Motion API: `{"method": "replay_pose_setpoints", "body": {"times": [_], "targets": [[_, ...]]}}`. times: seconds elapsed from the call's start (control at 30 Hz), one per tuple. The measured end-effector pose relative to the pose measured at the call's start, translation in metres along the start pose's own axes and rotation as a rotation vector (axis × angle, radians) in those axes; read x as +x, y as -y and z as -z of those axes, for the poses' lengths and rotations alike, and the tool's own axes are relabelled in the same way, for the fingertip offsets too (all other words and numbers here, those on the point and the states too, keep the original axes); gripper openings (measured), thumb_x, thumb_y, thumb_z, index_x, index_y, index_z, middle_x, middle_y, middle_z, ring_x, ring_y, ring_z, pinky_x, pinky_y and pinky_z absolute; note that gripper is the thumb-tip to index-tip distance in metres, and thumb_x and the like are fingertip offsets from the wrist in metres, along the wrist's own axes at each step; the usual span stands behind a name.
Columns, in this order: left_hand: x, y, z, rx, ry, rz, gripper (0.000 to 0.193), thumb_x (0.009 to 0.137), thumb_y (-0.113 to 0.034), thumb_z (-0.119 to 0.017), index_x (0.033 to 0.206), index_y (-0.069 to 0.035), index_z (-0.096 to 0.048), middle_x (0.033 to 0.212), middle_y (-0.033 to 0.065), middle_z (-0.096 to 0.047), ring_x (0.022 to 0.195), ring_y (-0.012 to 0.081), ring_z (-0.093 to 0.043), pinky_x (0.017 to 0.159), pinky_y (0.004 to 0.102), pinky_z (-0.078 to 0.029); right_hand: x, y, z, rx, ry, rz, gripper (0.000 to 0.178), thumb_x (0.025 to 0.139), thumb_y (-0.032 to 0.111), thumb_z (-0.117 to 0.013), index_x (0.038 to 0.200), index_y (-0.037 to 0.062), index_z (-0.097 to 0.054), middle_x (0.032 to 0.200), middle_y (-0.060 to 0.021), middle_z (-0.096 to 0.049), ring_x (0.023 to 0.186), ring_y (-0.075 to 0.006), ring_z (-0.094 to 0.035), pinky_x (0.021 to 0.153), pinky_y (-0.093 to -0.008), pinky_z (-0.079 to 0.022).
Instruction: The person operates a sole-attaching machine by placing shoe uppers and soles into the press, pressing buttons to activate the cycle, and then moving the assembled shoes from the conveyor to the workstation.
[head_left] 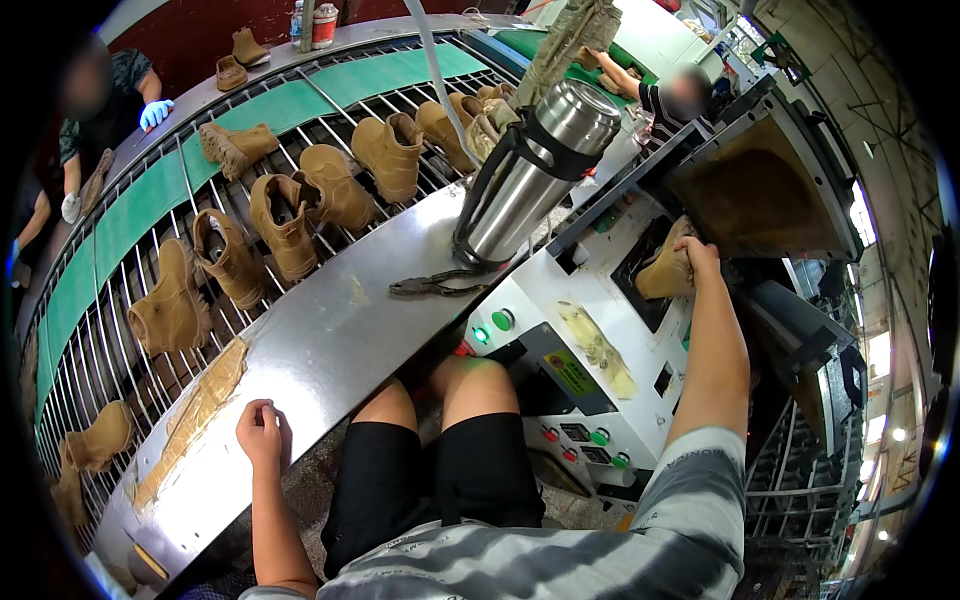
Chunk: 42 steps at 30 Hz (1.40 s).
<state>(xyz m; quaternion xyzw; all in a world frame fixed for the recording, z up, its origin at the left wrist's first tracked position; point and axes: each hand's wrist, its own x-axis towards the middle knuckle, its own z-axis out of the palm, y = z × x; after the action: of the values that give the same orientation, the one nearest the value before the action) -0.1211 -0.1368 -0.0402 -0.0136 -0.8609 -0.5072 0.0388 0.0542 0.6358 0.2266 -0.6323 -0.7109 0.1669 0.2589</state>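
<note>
My right hand (702, 258) grips a tan boot (664, 268) that sits in the dark opening of a white press machine (555, 290), under its raised lid (752, 180). The boot's lower part is hidden inside the opening. Over the near part of the steel ledge (345, 330), my left hand (260, 434) is curled into a loose fist, and nothing shows in it. A pair of pliers (438, 284) lies farther along the ledge, beside a large steel flask (545, 165) with a black handle.
Several tan boots (284, 225) rest on a rack of metal rods (130, 270) left of the ledge, beside a green strip (215, 150). Two people (100, 100) (680, 105) are across the rack. Green and red buttons (502, 320) dot the machine's front.
</note>
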Motion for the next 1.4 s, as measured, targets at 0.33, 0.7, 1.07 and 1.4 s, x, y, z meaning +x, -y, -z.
{"method": "replay_pose_setpoints", "body": {"times": [0.33, 0.7, 1.07, 1.4], "targets": [[0.001, -0.014, 0.000, -0.083, 0.005, 0.041, 0.010, 0.087, -0.006, -0.057, 0.088, 0.001, -0.064, 0.072, 0.0023, -0.061, 0.064, 0.0088, -0.056, 0.060, 0.0235, -0.045, 0.007, -0.010, -0.007, -0.026, 0.191, -0.039, 0.067, 0.057, 0.033, -0.070, 0.104, -0.0133, -0.064, 0.106, -0.0230, -0.066, 0.091, -0.0306, -0.066, 0.081, -0.0367, -0.051], [-0.002, -0.004, 0.004, -0.054, -0.055, -0.010, 0.009, 0.086, -0.007, -0.059, 0.084, 0.000, -0.064, 0.066, 0.0040, -0.061, 0.060, 0.0097, -0.056, 0.057, 0.0247, -0.045, -0.076, 0.007, -0.006, -0.334, 0.185, 0.082, 0.087, 0.071, 0.051, -0.066, 0.143, 0.0089, -0.041, 0.142, -0.0236, -0.043, 0.129, -0.0379, -0.045, 0.107, -0.0444, -0.036], [-0.004, -0.005, 0.008, -0.039, -0.085, -0.020, 0.010, 0.085, -0.007, -0.058, 0.083, -0.001, -0.065, 0.065, 0.0059, -0.062, 0.058, 0.0124, -0.057, 0.058, 0.0263, -0.046, -0.085, 0.016, 0.001, -0.417, 0.197, 0.161, 0.065, 0.067, 0.042, -0.066, 0.123, 0.0101, -0.061, 0.125, -0.0190, -0.060, 0.117, -0.0331, -0.057, 0.097, -0.0415, -0.046], [-0.004, 0.006, 0.005, -0.036, -0.098, -0.058, 0.009, 0.085, -0.005, -0.057, 0.083, 0.000, -0.063, 0.067, 0.0036, -0.062, 0.059, 0.0096, -0.056, 0.056, 0.0241, -0.044, -0.092, 0.028, 0.009, -0.460, 0.260, 0.202, 0.055, 0.069, 0.038, -0.068, 0.113, 0.0050, -0.065, 0.116, -0.0190, -0.064, 0.106, -0.0324, -0.063, 0.089, -0.0403, -0.051]]}}
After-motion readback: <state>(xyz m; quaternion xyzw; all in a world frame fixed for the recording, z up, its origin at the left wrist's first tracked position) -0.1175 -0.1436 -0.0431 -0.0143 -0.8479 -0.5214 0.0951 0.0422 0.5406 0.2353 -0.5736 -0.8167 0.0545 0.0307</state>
